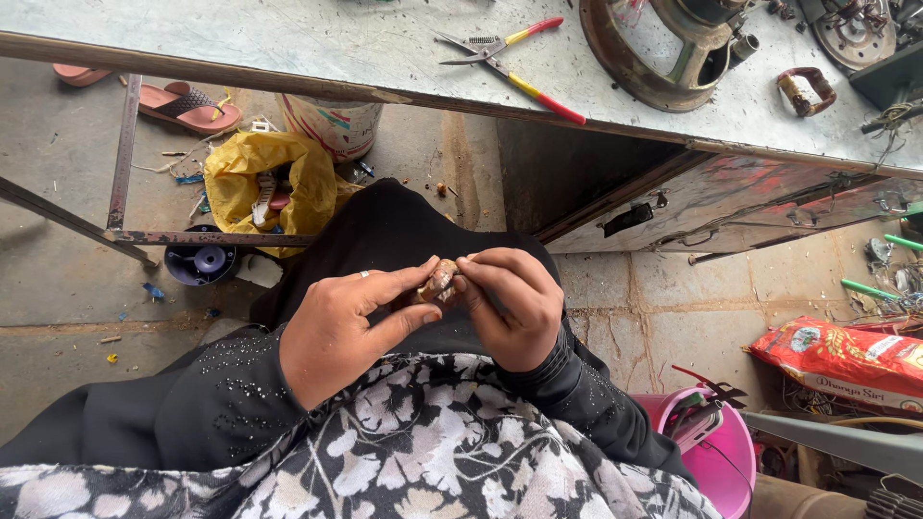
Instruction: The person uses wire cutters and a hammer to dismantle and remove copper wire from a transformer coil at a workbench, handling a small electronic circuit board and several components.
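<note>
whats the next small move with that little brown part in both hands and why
Probably turn the small brown part a little between the fingertips. Both the left hand and right hand pinch it over the lap and cover most of it, and the pliers lie far up on the table.

Both hands meet over the lap, left hand and right hand fingertips pinched.

You see two hands, one small brown part, two pliers, two sandals, one pink bucket.
</note>
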